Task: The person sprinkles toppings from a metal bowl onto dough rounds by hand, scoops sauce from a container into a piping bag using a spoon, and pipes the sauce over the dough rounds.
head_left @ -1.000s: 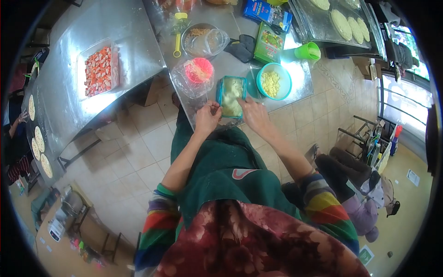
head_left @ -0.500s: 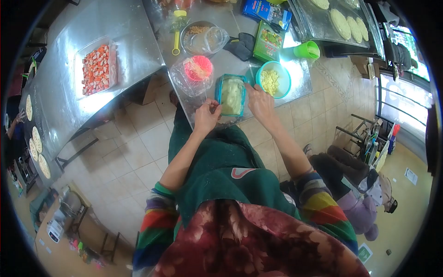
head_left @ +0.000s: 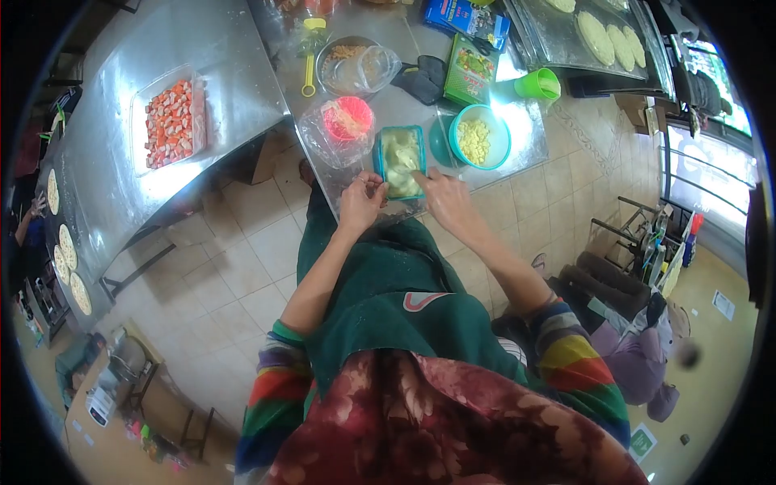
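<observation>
A rectangular teal-rimmed container (head_left: 379,153) of pale, creamy, greenish-white filling stands near the table's front edge. My left hand (head_left: 360,204) is closed at its lower left corner, thumb and fingers pinching the rim. At the lower right side is my right hand (head_left: 449,200), fingers curled and pointing into the filling; what they grip, if anything, is hidden. Just to the right stands a round turquoise bowl (head_left: 505,149) holding pale yellow chopped pieces. A pink cup (head_left: 346,113) in a clear plastic bag sits to the left, with crumbly pale stuff on it.
Behind are a metal bowl (head_left: 327,56), a yellow measuring spoon (head_left: 309,77), a dark cloth (head_left: 424,79), a green box (head_left: 469,73) and a green cup (head_left: 529,85). On the left table is a clear tub (head_left: 198,121) of red-white chunks. Flat dough rounds (head_left: 596,40) lie on a tray.
My right hand has moved down and left, from the container's upper right edge to its lower right, fingers over the filling. The filling's surface is now uneven and heaped. My left hand stays put.
</observation>
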A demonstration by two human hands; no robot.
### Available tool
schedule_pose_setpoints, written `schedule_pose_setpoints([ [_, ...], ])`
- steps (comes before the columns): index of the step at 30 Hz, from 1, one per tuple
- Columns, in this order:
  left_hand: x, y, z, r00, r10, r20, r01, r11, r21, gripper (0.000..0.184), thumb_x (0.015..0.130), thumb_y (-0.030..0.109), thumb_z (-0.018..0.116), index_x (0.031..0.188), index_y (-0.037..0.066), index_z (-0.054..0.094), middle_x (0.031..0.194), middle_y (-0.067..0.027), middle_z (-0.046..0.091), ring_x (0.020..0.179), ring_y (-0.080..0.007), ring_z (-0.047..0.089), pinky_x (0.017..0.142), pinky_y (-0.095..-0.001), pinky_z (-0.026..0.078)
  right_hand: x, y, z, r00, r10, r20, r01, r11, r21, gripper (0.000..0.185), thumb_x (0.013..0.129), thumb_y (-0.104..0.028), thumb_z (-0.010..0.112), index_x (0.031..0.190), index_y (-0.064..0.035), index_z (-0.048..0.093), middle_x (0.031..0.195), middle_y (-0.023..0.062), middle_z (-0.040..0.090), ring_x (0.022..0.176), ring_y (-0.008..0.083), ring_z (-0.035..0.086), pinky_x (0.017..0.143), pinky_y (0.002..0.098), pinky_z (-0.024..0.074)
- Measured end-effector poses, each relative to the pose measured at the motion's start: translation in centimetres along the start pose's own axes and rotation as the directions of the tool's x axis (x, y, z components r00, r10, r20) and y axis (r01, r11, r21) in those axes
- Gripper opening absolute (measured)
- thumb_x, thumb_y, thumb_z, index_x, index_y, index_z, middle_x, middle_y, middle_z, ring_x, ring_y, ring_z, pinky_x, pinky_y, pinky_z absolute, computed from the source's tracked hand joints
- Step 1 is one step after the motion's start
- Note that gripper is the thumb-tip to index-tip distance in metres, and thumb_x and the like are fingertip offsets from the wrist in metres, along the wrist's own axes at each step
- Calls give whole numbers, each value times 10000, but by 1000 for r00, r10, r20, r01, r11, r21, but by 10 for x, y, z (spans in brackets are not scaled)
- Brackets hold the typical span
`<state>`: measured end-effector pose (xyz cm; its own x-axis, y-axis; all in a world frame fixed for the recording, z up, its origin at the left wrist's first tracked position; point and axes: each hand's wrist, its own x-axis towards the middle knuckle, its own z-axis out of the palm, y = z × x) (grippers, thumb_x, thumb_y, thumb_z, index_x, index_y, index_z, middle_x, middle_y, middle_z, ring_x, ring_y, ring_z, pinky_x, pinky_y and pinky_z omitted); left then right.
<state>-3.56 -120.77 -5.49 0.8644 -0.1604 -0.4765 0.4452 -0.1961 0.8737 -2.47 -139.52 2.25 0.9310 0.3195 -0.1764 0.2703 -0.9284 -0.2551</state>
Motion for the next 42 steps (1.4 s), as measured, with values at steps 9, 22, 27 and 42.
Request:
schedule_pose_setpoints([
  [9,-3,9,-1,1000,-18,7,18,1000,0,190,898,89,621,1002,-49,542,887,-106,607,659,-149,650,558,-275,576,14,-17,-2,995,-60,-84,55,997,-62,194,740,-31,572,928,1,611,842,177,610,676,318,673,519,400,534],
  [22,-2,5,-1,1000,18,-9,-18,1000,-14,208,896,108,630,999,-51,545,890,-103,609,662,-141,647,559,-276,573,0,-32,-8,992,-129,14,130,985,-113,170,723,-20,581,890,4,600,826,159,610,651,314,670,496,383,528],
  [27,-1,3,1,1000,-17,-15,17,998,-53,208,897,113,631,999,-44,541,860,-97,617,654,-132,646,541,-273,568,25,-5,-19,993,-71,-92,66,996,-56,213,714,-23,598,926,-6,599,825,167,610,650,322,667,502,402,527],
  [42,-4,4,1,999,-11,-30,10,999,-45,210,891,106,635,1022,-34,547,900,-102,618,668,-147,652,558,-264,565,16,12,6,999,-9,-42,10,1000,4,234,768,-54,561,995,-46,613,836,164,606,639,344,661,500,435,523],
])
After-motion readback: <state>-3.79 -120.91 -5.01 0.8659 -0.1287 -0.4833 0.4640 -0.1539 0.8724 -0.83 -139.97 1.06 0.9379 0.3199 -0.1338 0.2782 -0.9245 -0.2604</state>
